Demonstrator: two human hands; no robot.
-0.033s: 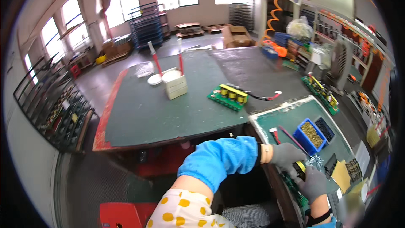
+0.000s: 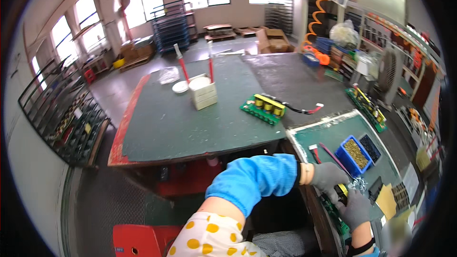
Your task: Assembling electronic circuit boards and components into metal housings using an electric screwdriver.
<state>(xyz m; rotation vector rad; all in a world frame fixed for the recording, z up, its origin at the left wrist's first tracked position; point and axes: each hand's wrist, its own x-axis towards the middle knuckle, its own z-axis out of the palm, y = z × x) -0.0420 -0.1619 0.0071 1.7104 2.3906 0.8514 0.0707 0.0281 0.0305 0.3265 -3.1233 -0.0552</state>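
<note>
Both of my hands wear grey gloves and meet over a green circuit board (image 2: 340, 223) at the bench's near right edge. My left hand (image 2: 328, 177) is closed, its curled fingers beside a yellow-and-black component (image 2: 341, 190) on that board. From the other side, my right hand (image 2: 357, 210) is closed too, its thumb and fingers bent against the same part. The fingertips and whatever small piece may be between them are hidden. A heap of small silvery parts (image 2: 358, 184) lies just beyond my hands, near a blue bin (image 2: 346, 161) of brassy pieces.
A tray of black parts (image 2: 370, 148) adjoins the bin. Red-and-black leads (image 2: 314, 153) lie left of it. Farther off are another circuit board (image 2: 263, 108) with yellow coils, a cream box (image 2: 204, 99) with red-handled brushes, and a standing fan (image 2: 389, 71). A red stool (image 2: 143, 241) is below.
The whole view has shifted slightly, so the scene sits a little farther right. My hands keep the same hold at the board.
</note>
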